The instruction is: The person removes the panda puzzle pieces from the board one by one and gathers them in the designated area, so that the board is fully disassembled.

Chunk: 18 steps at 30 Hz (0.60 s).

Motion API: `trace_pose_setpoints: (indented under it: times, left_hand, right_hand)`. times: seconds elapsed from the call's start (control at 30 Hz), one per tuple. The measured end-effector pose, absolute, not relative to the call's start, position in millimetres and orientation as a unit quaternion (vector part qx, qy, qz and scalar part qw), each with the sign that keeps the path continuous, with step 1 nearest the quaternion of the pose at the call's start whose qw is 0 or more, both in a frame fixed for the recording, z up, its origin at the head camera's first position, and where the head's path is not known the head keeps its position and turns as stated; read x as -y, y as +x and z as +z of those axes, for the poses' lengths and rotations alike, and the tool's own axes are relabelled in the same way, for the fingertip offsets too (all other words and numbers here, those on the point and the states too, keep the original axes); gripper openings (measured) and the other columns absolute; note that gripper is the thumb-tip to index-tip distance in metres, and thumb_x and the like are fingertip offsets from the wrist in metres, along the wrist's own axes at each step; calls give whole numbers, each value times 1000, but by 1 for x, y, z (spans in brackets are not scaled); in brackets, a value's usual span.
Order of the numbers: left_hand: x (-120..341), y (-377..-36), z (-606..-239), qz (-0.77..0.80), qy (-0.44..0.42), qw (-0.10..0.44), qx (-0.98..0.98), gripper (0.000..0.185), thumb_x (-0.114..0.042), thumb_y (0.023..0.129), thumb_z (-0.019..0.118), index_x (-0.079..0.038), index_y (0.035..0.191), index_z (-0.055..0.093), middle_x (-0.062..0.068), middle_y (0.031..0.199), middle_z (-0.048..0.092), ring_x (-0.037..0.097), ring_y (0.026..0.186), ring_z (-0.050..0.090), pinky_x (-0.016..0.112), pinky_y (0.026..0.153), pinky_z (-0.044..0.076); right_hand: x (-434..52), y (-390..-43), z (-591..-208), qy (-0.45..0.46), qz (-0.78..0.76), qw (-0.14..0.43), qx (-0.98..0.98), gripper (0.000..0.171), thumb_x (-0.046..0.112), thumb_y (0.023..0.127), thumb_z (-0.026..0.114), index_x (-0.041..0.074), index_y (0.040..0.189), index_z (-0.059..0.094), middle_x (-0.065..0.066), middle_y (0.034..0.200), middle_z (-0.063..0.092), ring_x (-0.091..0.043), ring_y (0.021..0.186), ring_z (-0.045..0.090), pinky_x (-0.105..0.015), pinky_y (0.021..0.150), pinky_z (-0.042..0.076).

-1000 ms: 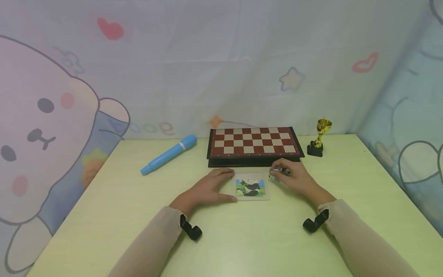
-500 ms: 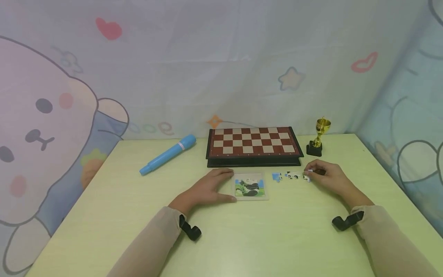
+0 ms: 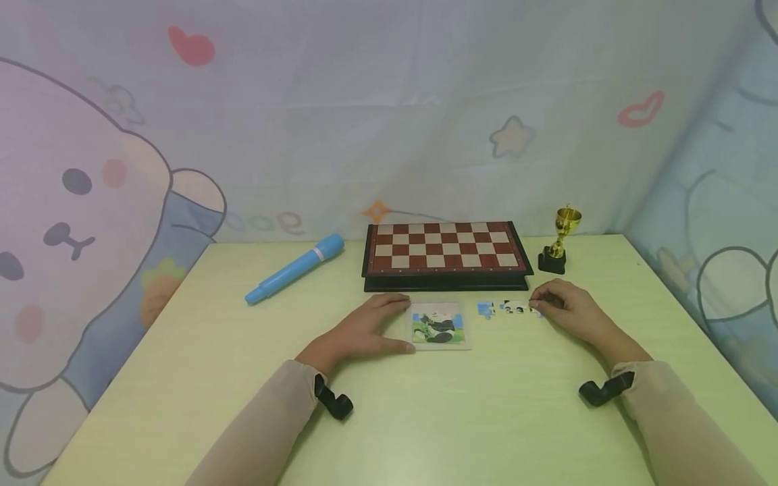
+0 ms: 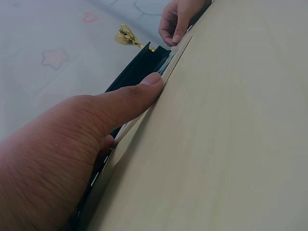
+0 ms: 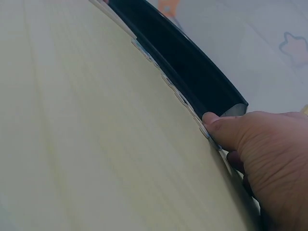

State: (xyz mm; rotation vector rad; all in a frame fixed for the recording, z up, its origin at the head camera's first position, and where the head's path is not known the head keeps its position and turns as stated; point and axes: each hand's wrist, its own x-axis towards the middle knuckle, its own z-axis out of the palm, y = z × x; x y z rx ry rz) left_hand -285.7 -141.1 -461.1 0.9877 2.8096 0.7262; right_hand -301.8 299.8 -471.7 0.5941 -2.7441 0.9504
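Observation:
A small jigsaw tray [image 3: 467, 331] with part of a panda picture lies mid-table. My left hand [image 3: 361, 329] holds its left side, thumb at the near corner and fingers at the far one; in the left wrist view the thumb [image 4: 127, 100] rests along its edge. To the right of the tray lie a blue jigsaw piece [image 3: 485, 310] and a black-and-white panda piece [image 3: 515, 307]. My right hand [image 3: 574, 310] pinches another jigsaw piece [image 3: 537, 312] at the right end of this row, its fingertips covering much of it.
A red-and-white checkered chessboard box [image 3: 446, 280] stands just behind the tray and pieces. Behind the right hand is a small gold trophy cup [image 3: 560, 233] on a black base. A thick blue pen-shaped tube [image 3: 294, 270] lies at the back left. A printed cloth hangs behind the table.
My right hand has moved right, away from the tray's side, uncovering the row of pieces, then shifted slightly back left with the end piece. The left hand stays on the tray.

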Motion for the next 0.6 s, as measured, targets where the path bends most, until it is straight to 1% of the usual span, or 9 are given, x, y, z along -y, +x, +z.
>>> trace_pose_setpoints:
  times: [0.17, 0.23, 0.37, 0.47, 0.6]
  left_hand:
    - [140, -285, -461, 238, 318, 41, -917, 95, -72, 80, 68, -21, 155, 42, -6, 159, 35, 17, 147, 28, 41, 119, 28]
    - [140, -285, -461, 235, 316, 44, -918, 96, -74, 79, 67, -22, 155, 41, -6, 159, 34, 17, 147, 28, 41, 119, 28]
    - [140, -286, -461, 233, 320, 42, -917, 96, -75, 80, 66, -21, 155, 41, -6, 159, 34, 17, 148, 27, 41, 119, 28]
    - [139, -287, -461, 236, 324, 35, -916, 95, -74, 80, 66, -21, 155, 42, -5, 159, 35, 18, 147, 28, 41, 119, 28]
    - [140, -288, -464, 233, 323, 35, -916, 96, -75, 80, 66, -21, 155, 41, -5, 159, 34, 17, 147, 28, 41, 119, 28]
  right_hand:
    - [-300, -302, -473, 198, 320, 82, 923, 17, 27, 101, 64, 12, 110, 69, -3, 107, 63, -18, 90, 53, -33, 78, 45]
    - [-300, -302, -472, 196, 320, 86, 923, 19, 27, 101, 63, 12, 111, 68, -3, 104, 64, -18, 87, 53, -33, 75, 46]
    - [-297, -300, -468, 183, 325, 119, 920, 19, 27, 103, 60, 12, 110, 68, -2, 96, 64, -17, 78, 53, -31, 67, 45]
    - [-288, -301, -468, 189, 339, 156, 908, 15, 25, 103, 60, 14, 108, 68, 0, 93, 64, -15, 72, 52, -27, 62, 44]
    - [-252, -301, -469, 250, 359, 188, 879, 6, 18, 100, 64, 17, 105, 68, 5, 93, 65, -11, 74, 53, -25, 63, 46]
